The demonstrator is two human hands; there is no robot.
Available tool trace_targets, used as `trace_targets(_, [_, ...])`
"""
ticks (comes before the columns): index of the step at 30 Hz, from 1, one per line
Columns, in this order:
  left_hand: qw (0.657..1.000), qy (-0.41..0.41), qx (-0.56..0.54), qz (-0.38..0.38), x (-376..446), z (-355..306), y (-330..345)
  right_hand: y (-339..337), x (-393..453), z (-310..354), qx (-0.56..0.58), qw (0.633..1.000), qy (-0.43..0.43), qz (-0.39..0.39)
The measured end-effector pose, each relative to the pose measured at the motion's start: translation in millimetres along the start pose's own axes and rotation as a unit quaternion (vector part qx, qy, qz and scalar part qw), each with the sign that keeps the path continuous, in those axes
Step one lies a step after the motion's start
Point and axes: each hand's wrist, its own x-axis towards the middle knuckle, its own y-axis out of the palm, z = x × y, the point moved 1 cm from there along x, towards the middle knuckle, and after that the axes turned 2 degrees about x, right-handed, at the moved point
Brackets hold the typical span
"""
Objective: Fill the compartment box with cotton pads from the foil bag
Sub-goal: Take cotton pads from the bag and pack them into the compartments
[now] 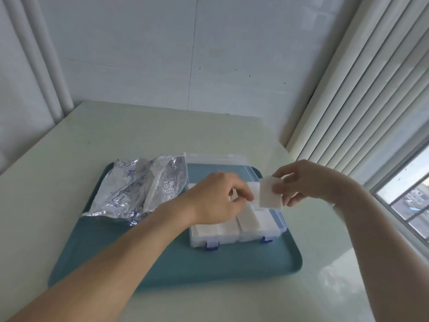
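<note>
Loading was midway: right hand (306, 182) pinched a pad stack (270, 193) above the compartment box (234, 226); left hand (218, 197) pinched toward it, likely to peel 1 pad.

A pale, glossy table (144, 135) fills the lower scene, pushed into a corner. Behind it stands a plain white panelled wall (162, 54) with thin seams and a few small dark specks. White vertical blinds (362, 96) hang along the right. Below them a window (408, 196) admits daylight, which glints off the table's right side.
</note>
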Motion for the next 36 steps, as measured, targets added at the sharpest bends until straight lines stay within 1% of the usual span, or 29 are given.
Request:
trace_targets(3, [0.991,0.035,0.104,0.075,-2,-1,23,11,1,-7,-0.07,0.997,0.038,0.013])
trace_targets(6, [0.982,0.048,0.154,0.097,-2,-1,30,20,4,-7,-0.152,0.987,0.046,0.01])
trace_targets(9, [0.98,0.044,0.162,0.104,-2,-1,28,27,2,-2,-0.209,0.976,0.054,0.002])
trace_targets(12, [0.98,0.038,0.157,0.114,-3,-1,27,36,2,2,-0.236,0.97,0.064,0.001])
trace_targets(15, [0.979,0.033,0.157,0.122,-2,-1,28,47,4,3,-0.284,0.955,0.077,-0.027])
trace_targets(18, [0.98,0.03,0.147,0.129,-3,1,29,58,7,6,-0.35,0.931,0.073,-0.076])
trace_targets(19, [0.981,0.03,0.143,0.13,-3,1,29,62,8,7,-0.379,0.918,0.076,-0.091])
trace_targets(21, [0.981,0.027,0.142,0.13,-2,2,28,72,5,13,-0.461,0.877,0.067,-0.117])
trace_targets(24, [0.979,0.028,0.15,0.136,-2,4,28,79,1,21,-0.557,0.817,0.005,-0.151])
trace_targets(25, [0.98,0.03,0.146,0.134,-2,3,27,76,2,22,-0.565,0.811,-0.005,-0.153])
trace_targets(26, [0.982,0.033,0.135,0.127,-2,2,24,72,3,24,-0.548,0.825,-0.016,-0.138])
trace_targets(28, [0.99,0.033,0.104,0.091,-1,-2,11,62,3,24,-0.479,0.875,-0.001,-0.067])
trace_targets(29, [0.993,0.026,0.092,0.066,-1,-5,1,58,4,21,-0.455,0.89,0.009,-0.031])
trace_targets(31, [0.998,0.003,0.065,0.013,-3,-5,-26,55,3,17,-0.441,0.897,0.008,0.016])
trace_targets(33, [0.998,-0.026,0.051,-0.036,-8,0,-54,50,2,17,-0.434,0.901,-0.002,0.031])
trace_targets(35, [0.991,-0.057,0.082,-0.087,-14,10,-81,39,0,22,-0.417,0.909,-0.001,0.026])
trace_targets(36, [0.985,-0.079,0.105,-0.115,-18,16,-93,33,-1,29,-0.411,0.912,-0.009,0.007])
